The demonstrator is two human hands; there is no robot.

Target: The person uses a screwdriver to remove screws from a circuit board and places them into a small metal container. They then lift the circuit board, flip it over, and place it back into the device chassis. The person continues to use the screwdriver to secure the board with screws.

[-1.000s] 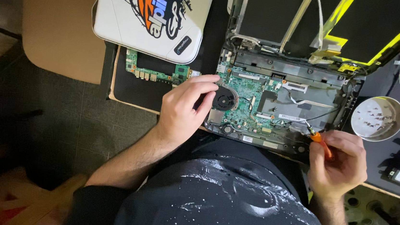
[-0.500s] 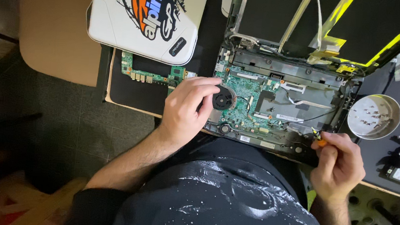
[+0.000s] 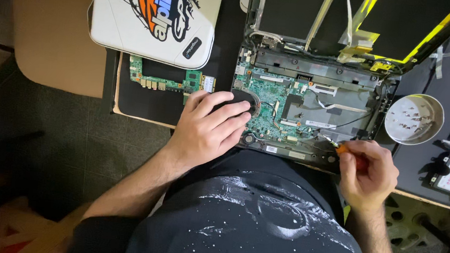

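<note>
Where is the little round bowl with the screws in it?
The white bowl sits on the right of the head view, beside the opened laptop, just above the right hand.

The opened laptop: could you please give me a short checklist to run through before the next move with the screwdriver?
1. Left hand steadies the laptop base, resting over the fan: ok.
2. Right hand grips the orange-handled screwdriver: ok.
3. Tip seated in a screw head: cannot tell, too small.
4. White screw dish within reach beside the base: ok.
5. Loose cables clear of the tip: cannot tell.
</note>
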